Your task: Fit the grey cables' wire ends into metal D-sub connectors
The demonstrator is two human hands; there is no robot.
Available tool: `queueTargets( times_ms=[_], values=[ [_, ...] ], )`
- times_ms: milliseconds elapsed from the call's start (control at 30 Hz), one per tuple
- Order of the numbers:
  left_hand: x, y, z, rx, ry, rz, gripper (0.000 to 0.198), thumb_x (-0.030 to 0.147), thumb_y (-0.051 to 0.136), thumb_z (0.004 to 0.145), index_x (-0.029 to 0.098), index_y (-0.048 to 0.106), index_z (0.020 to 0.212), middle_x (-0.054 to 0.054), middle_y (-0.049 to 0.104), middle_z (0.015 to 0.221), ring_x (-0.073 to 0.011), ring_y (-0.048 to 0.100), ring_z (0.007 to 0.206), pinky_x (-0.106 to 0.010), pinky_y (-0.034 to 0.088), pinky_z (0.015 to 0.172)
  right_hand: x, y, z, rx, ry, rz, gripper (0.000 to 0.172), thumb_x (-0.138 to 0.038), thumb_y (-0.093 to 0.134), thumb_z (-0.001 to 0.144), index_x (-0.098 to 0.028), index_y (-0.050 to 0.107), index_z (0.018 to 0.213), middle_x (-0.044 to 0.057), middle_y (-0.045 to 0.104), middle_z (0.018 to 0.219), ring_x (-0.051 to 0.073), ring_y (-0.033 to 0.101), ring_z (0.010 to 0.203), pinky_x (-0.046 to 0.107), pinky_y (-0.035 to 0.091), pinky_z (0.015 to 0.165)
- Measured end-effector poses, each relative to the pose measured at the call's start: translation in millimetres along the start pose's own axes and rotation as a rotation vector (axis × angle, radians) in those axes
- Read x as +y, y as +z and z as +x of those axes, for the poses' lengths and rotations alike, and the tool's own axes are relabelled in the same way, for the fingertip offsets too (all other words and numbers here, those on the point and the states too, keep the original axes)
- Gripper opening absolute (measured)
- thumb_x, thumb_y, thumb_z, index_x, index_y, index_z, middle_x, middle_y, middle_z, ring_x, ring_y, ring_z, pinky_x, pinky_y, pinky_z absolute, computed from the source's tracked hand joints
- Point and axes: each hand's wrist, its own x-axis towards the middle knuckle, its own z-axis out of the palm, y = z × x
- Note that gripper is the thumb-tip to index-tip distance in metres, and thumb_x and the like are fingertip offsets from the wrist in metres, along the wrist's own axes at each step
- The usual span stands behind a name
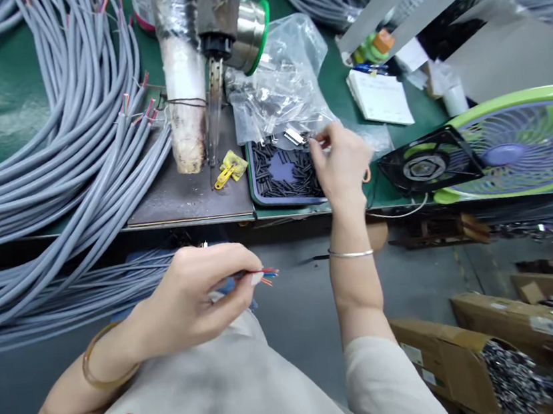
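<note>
My left hand is closed in a pinch on the coloured wires at a cable's end, whose red, blue and green tips stick out past the thumb, in front of the bench. My right hand reaches over the right side of a shallow tray of short black tubes. Its thumb and fingers are bent together; whatever is between them is hidden. Just left of those fingertips, a small metal connector lies at the edge of a clear plastic bag holding more metal pieces.
Grey cables cover the bench's left side and hang over its edge. A soldering iron points down beside a white wrapped post and a solder spool. A green fan and a notepad stand right; cardboard boxes sit below.
</note>
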Motion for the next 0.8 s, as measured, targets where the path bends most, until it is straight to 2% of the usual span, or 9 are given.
queueTargets(
  times_ms=[33, 100, 200, 267, 367, 500, 600, 700, 800],
  values=[
    [-4.8, 3.3, -2.0, 0.027, -0.041, -0.009, 0.014, 0.004, 0.062, 0.089, 0.016, 0.07, 0.088, 0.002, 0.067, 0.068, -0.0043, 0.046, 0.051, -0.017, 0.035, 0.047, 1.1, 8.1, 9.4, -0.013, 0.082, -0.018, 0.022, -0.036, 0.055, 0.102, -0.018, 0.061, 0.091, 0.008, 0.071, 0.091, 0.016, 0.061, 0.082, 0.031, 0.041, 0.079],
    [-18.1, 7.4, -8.0, 0.149, -0.185, -0.078, 0.01, 0.01, 0.067, 0.089, 0.017, 0.071, 0.084, 0.0, 0.07, 0.073, -0.0064, 0.055, 0.056, -0.017, 0.037, 0.047, -0.8, 20.9, 22.8, -0.037, 0.093, -0.015, 0.018, -0.033, 0.059, 0.1, -0.019, 0.06, 0.089, 0.006, 0.071, 0.094, 0.015, 0.062, 0.085, 0.03, 0.044, 0.082],
    [-39.1, 5.1, -16.9, 0.514, -0.433, -0.293, 0.006, 0.014, 0.073, 0.085, 0.017, 0.07, 0.081, 0.0, 0.067, 0.069, -0.0063, 0.057, 0.055, -0.015, 0.038, 0.046, -5.1, 28.9, 29.3, -0.106, 0.052, 0.009, 0.017, -0.027, 0.067, 0.093, -0.023, 0.057, 0.081, 0.004, 0.07, 0.093, 0.019, 0.063, 0.084, 0.034, 0.049, 0.083],
    [-49.0, -0.9, -20.1, 0.709, -0.51, -0.451, 0.009, 0.016, 0.076, 0.079, 0.017, 0.068, 0.076, 0.001, 0.064, 0.067, -0.0054, 0.052, 0.051, -0.014, 0.03, 0.039, -7.3, 24.7, 25.3, -0.119, 0.032, 0.031, 0.019, -0.021, 0.07, 0.089, -0.024, 0.055, 0.078, 0.004, 0.069, 0.092, 0.021, 0.063, 0.083, 0.038, 0.051, 0.083],
    [-55.7, -10.6, -20.2, 0.838, -0.609, -0.593, 0.014, 0.016, 0.08, 0.068, 0.016, 0.066, 0.071, 0.0, 0.063, 0.067, -0.0059, 0.049, 0.049, -0.015, 0.028, 0.036, -15.8, 4.1, 6.8, -0.07, 0.001, 0.161, 0.016, -0.019, 0.065, 0.088, -0.024, 0.053, 0.079, 0.004, 0.066, 0.091, 0.021, 0.062, 0.083, 0.038, 0.053, 0.081],
    [-57.0, -13.3, -16.7, 0.797, -0.667, -0.63, 0.014, 0.018, 0.08, 0.064, 0.016, 0.067, 0.068, 0.0, 0.063, 0.066, -0.0073, 0.053, 0.05, -0.015, 0.028, 0.036, -46.7, -34.7, -38.2, 0.019, -0.04, 0.483, 0.013, -0.022, 0.063, 0.091, -0.024, 0.055, 0.081, 0.001, 0.062, 0.088, 0.016, 0.062, 0.081, 0.028, 0.052, 0.065],
    [-57.8, -7.4, -13.4, 0.709, -0.653, -0.606, 0.013, 0.019, 0.08, 0.068, 0.016, 0.067, 0.068, -0.001, 0.065, 0.065, -0.0048, 0.048, 0.046, -0.015, 0.024, 0.037, -76.9, -51.3, -73.2, 0.017, -0.043, 0.702, 0.015, -0.022, 0.066, 0.093, -0.023, 0.058, 0.081, 0.003, 0.068, 0.099, 0.016, 0.067, 0.09, 0.026, 0.055, 0.065],
    [-57.2, 0.1, -9.0, 0.618, -0.635, -0.547, 0.011, 0.021, 0.079, 0.075, 0.015, 0.069, 0.072, 0.001, 0.062, 0.06, -0.0014, 0.039, 0.041, -0.016, 0.023, 0.039, -102.0, -47.5, -95.0, 0.074, -0.006, 0.881, 0.013, -0.018, 0.07, 0.092, -0.022, 0.062, 0.082, 0.001, 0.07, 0.095, 0.014, 0.068, 0.081, 0.026, 0.058, 0.063],
    [-54.4, 5.8, -3.8, 0.547, -0.612, -0.482, 0.015, 0.023, 0.08, 0.074, 0.015, 0.068, 0.071, 0.001, 0.064, 0.059, -0.0022, 0.039, 0.042, -0.017, 0.025, 0.04, -120.1, -31.1, -102.2, 0.232, 0.069, 0.991, 0.01, -0.016, 0.072, 0.091, -0.022, 0.065, 0.087, -0.001, 0.07, 0.091, 0.012, 0.069, 0.072, 0.027, 0.06, 0.059]
  ],
)
